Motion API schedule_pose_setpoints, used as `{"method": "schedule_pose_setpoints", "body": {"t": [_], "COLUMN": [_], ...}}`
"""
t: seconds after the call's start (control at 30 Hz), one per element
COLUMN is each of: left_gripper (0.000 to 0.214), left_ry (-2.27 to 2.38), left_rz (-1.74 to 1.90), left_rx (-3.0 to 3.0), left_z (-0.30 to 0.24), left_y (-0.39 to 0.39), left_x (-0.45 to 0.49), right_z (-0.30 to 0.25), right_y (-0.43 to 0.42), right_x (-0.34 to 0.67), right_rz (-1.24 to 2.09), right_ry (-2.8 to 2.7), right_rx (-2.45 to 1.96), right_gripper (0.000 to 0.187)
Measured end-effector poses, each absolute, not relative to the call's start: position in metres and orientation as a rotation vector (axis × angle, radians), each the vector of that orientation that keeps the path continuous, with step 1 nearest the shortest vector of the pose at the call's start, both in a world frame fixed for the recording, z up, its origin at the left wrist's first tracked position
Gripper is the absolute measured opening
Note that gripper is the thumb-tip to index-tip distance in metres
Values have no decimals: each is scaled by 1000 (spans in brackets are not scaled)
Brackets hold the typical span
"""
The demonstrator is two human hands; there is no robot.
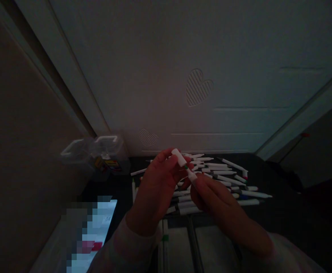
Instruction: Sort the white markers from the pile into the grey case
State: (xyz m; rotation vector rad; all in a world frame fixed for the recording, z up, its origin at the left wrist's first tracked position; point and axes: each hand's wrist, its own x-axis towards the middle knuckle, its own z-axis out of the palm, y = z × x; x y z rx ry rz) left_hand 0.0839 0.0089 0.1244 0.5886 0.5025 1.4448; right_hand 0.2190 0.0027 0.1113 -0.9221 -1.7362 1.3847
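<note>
One white marker [184, 163] held between both hands, with the heap beyond it apparently not dealt with yet.
The left hand [154, 189] has its grip closed on the marker's upper end, and the right hand [211, 201] has its grip pinched on the lower end. I cannot tell whether a cap is seated. Just beyond the grip, the pile of markers [225, 178] lies loose on the dark surface [282, 212]. The clear box [103, 153] stands off to the left, so most of the work seems left to do.

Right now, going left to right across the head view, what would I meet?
A clear plastic box → left hand → white marker pinched by both hands → right hand → loose markers at the pile's right edge.
</note>
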Motion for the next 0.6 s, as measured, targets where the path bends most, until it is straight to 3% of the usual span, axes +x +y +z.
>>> {"method": "schedule_pose_setpoints", "body": {"t": [0.17, 0.4, 0.6], "left_gripper": [16, 12, 23], "left_ry": [630, 691, 1082], "left_rz": [1492, 1528, 1624], "left_rx": [739, 1057, 1391], "left_z": [122, 119, 120], "left_y": [8, 2, -4], "left_x": [84, 83, 83], "right_z": [113, 119, 125], "right_y": [5, 6, 5], "right_x": [223, 225, 224], "right_rz": [1507, 2127, 2118], "right_ry": [-1691, -1084, -1051], "right_rx": [-915, -574, -544], "right_gripper": [38, 22, 17]}}
